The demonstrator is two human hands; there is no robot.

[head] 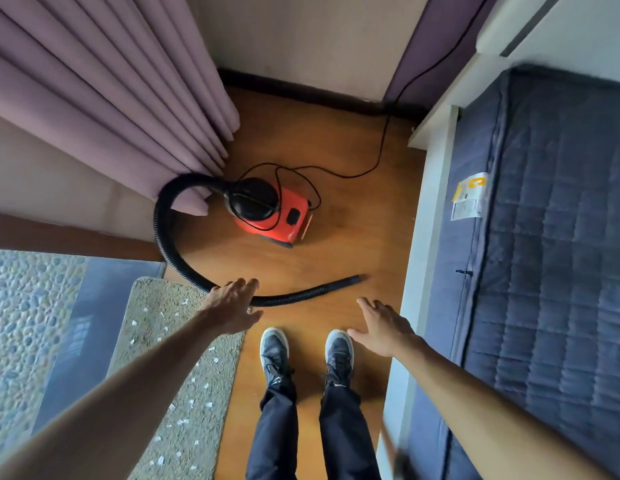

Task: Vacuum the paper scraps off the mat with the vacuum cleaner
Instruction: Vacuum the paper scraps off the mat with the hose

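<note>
A red and black vacuum cleaner [272,211] stands on the wooden floor ahead of me. Its black ribbed hose [166,244] loops left and lies along the floor, with the open nozzle end [353,279] pointing right. A grey speckled mat [187,403] lies to my lower left, strewn with several white paper scraps [208,405]. My left hand [234,308] is open, stretched out over the hose near the mat's far corner. My right hand [381,329] is open with fingers spread, above the floor short of the nozzle end. Neither hand holds anything.
A black power cord [383,147] runs from the vacuum to the far wall. Purple curtains [104,98] hang at the left. A dark blue mattress [551,254] on a white frame lines the right side. A pebbled floor [21,323] lies beyond the mat. My shoes [306,351] stand between.
</note>
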